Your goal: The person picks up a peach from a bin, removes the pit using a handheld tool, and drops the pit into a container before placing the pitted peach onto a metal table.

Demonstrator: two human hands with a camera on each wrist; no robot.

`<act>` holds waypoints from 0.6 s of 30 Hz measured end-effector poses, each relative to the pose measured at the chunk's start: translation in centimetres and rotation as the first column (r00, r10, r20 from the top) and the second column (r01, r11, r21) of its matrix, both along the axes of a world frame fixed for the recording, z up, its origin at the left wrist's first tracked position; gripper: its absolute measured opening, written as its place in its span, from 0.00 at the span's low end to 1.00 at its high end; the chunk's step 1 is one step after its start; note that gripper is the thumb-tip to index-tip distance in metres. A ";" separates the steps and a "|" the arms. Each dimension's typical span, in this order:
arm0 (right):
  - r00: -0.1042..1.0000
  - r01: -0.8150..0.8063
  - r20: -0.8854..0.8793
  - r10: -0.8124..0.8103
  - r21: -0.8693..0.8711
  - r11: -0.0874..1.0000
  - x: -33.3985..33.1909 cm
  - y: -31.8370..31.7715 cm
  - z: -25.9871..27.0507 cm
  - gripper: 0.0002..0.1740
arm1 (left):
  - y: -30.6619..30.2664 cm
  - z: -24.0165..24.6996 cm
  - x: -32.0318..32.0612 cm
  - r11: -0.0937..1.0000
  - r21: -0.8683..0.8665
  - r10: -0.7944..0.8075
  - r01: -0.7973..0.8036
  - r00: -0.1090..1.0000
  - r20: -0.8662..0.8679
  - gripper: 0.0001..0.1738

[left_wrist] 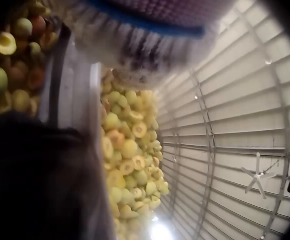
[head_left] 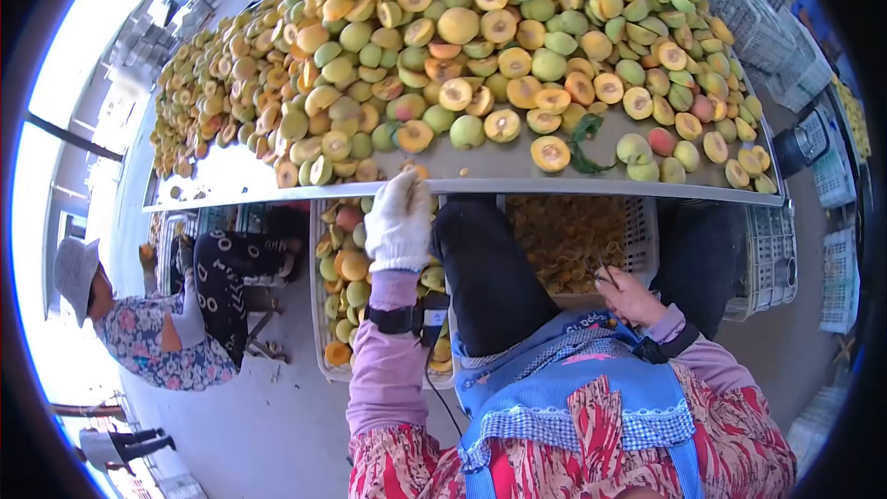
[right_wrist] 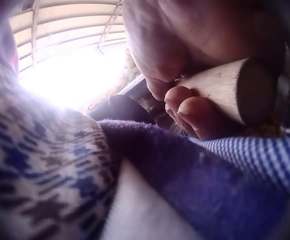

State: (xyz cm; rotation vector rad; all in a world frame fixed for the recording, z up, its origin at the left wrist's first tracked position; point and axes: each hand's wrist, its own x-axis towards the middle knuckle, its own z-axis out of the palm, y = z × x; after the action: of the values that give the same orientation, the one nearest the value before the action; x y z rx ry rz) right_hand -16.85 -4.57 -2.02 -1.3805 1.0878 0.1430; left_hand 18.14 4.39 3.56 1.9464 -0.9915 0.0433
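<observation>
Fingers [right_wrist: 200, 111] of the right hand [head_left: 626, 296] curl round a wooden handle [right_wrist: 217, 89], near a crate [head_left: 640, 233] of brown scraps [head_left: 554, 245]. The gloved left hand [head_left: 400, 222] is at the table edge [head_left: 554, 188], its grip unclear; beyond, whole and halved fruit [head_left: 457, 26] lies heaped.

Your head camera looks forward and down from above, taking in the table [head_left: 467, 188] across the upper frame. Your left wrist camera faces upward past your left hand [left_wrist: 135, 50], close at upper centre, to the roof [left_wrist: 230, 120] at right; it shares the fruit pile [left_wrist: 130, 150] with the head view. Your right wrist camera sits very near your right hand [right_wrist: 200, 40], upper right, which the head view shows right of centre.
</observation>
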 end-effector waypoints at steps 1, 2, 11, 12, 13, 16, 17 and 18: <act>1.000 -0.021 0.007 0.022 -0.060 0.998 -0.1 -0.1 -0.3 0.23 | -3.1 0.9 -0.4 0.992 0.088 -0.100 0.090 0.988 0.115 0.13; 0.999 -0.045 0.012 0.047 -0.117 0.992 -0.1 -0.1 -0.4 0.26 | -5.9 2.5 -1.6 0.955 0.262 -0.153 0.139 0.988 0.034 0.19; 0.973 0.123 0.209 -0.098 -0.108 0.987 -0.9 -1.1 1.2 0.19 | -15.8 -0.1 -3.2 0.747 0.615 -0.476 0.254 0.850 0.226 0.26; 0.957 0.146 0.268 -0.113 -0.108 0.983 -0.5 -1.6 2.0 0.18 | -14.9 0.2 -3.5 0.787 0.495 -0.449 0.367 0.892 0.053 0.25; 0.951 0.169 0.277 -0.134 -0.103 0.980 0.1 -2.1 3.4 0.18 | -13.8 0.3 -4.2 0.813 0.352 -0.497 0.463 0.868 0.008 0.23; 0.866 0.288 0.367 -0.338 0.186 0.939 1.9 -3.0 6.3 0.15 | -9.7 1.7 -9.4 0.740 0.057 -0.672 0.670 0.740 0.026 0.27; 0.842 0.310 0.400 -0.363 0.193 0.931 2.4 -3.1 5.9 0.16 | -8.5 2.2 -10.9 0.672 0.069 -0.740 0.737 0.667 0.080 0.27; 0.837 0.327 0.390 -0.383 0.204 0.923 2.8 -3.1 5.8 0.16 | -7.4 2.6 -12.4 0.600 0.082 -0.798 0.796 0.588 0.130 0.28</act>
State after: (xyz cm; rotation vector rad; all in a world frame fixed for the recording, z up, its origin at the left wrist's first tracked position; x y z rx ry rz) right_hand -14.09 -7.69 3.79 -1.0053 0.9257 -0.3442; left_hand 5.75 -3.00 6.14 1.3445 -1.9092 -0.3386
